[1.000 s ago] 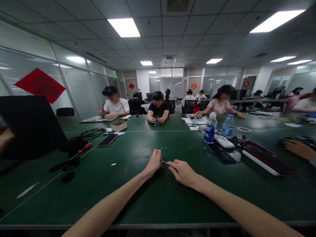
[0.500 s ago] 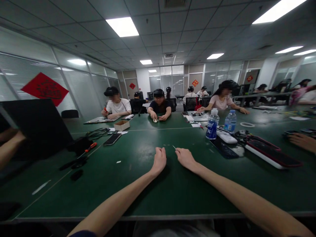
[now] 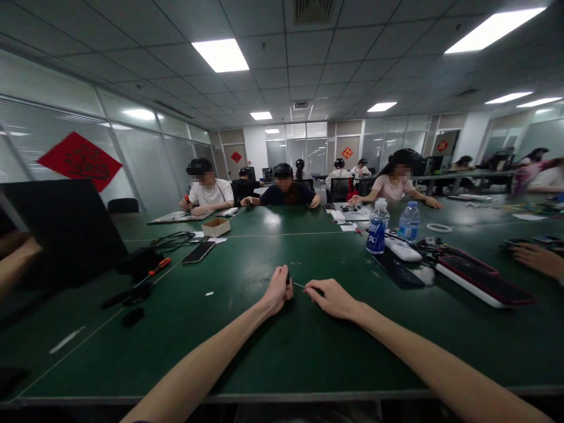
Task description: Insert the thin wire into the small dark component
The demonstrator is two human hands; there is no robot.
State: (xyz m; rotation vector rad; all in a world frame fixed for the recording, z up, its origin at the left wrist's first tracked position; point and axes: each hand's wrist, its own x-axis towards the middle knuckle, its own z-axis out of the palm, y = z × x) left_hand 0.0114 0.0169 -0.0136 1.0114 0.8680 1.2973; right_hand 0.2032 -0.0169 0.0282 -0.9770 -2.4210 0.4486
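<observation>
Above the green table (image 3: 247, 346), my left hand (image 3: 277, 292) is closed around a small dark object (image 3: 288, 278), mostly hidden by the fingers. Facing it, my right hand (image 3: 331, 298) pinches a thin, pale, needle-like rod (image 3: 299, 285) between thumb and fingertips. The rod points left toward the dark object, and I cannot tell whether the two touch. A tiny white scrap (image 3: 209, 294) lies on the table left of my left hand.
Right of my hands are a blue-labelled bottle (image 3: 376, 228), a water bottle (image 3: 408, 223), and a white device (image 3: 403, 247). At left are a phone (image 3: 198, 251), a cardboard box (image 3: 216, 227), an orange-handled screwdriver (image 3: 159, 267) and a black panel (image 3: 66, 229). Co-workers sit around.
My left hand has turned, so the dark object now shows. The rod in my right hand has swung from pointing up-left to nearly level, toward the left hand. The person opposite has spread their hands apart.
</observation>
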